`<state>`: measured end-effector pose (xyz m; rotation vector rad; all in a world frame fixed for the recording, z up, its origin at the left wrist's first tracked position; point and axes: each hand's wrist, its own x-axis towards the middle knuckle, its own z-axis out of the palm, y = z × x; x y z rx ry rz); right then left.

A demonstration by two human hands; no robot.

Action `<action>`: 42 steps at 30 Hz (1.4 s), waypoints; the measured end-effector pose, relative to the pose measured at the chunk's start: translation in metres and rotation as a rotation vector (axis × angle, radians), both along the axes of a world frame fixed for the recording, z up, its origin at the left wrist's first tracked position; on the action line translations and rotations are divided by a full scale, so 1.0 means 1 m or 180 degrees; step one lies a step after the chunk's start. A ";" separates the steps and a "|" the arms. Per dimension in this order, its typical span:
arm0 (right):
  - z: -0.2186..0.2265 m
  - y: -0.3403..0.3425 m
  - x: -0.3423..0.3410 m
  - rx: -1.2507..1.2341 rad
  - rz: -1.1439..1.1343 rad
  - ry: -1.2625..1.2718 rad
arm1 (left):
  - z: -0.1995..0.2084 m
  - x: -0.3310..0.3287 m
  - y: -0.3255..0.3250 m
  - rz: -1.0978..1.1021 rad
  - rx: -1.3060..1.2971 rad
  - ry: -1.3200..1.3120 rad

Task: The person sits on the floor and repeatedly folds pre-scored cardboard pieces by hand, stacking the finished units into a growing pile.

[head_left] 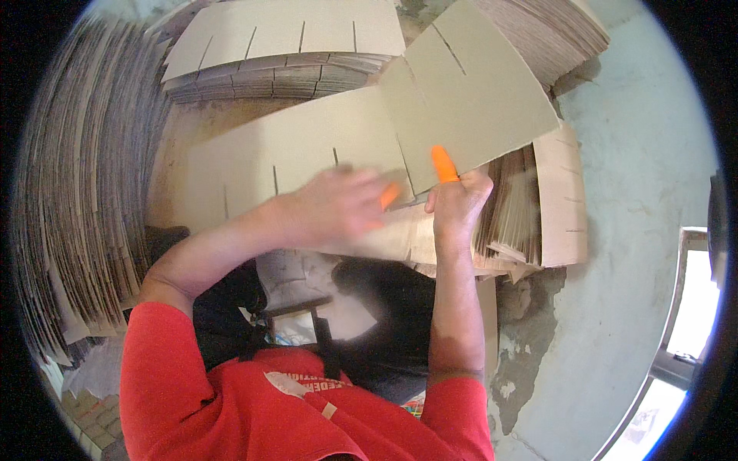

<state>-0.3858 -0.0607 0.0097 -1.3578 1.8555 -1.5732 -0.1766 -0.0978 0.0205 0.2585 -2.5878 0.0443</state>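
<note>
A beige slotted cardboard sheet (307, 134) lies slanted in front of me, short slots along its lower edge. A darker cardboard panel (477, 92) adjoins its right end and tilts up to the right; I cannot tell whether the two are one piece. My right hand (461, 201) grips the panel's lower edge, an orange finger cover (443, 164) lying on its face and the other fingers curled. Left of it, my left hand (342, 201) is at the lower edge of the slotted sheet, smeared by motion. It also shows orange at the fingertips, and its grip is hidden.
A tall stack of cardboard (92, 169) stands at the left. Slotted sheets (284, 34) are piled at the back, with another stack (538, 34) at the back right. Bundled cardboard pieces (561, 196) sit right of my right hand, near a pale wall (630, 192).
</note>
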 end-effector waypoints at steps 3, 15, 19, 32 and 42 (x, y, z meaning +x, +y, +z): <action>0.004 0.004 0.003 0.0208 -0.0034 -0.0138 | 0.014 0.010 -0.057 0.0471 0.0726 0.0249; -0.006 0.002 0.018 0.0354 0.0300 0.0250 | -0.022 0.029 -0.213 0.2180 -0.0469 -0.1366; -0.005 0.002 0.023 0.0294 0.0349 0.0211 | -0.013 0.025 -0.204 0.2394 -0.0126 -0.1477; -0.002 0.004 0.014 0.0432 0.0222 -0.0940 | -0.011 0.008 -0.142 0.1005 -0.1295 -0.0466; -0.011 0.002 0.013 0.0020 0.0228 -0.0172 | 0.006 0.011 -0.147 0.1693 -0.1452 -0.0164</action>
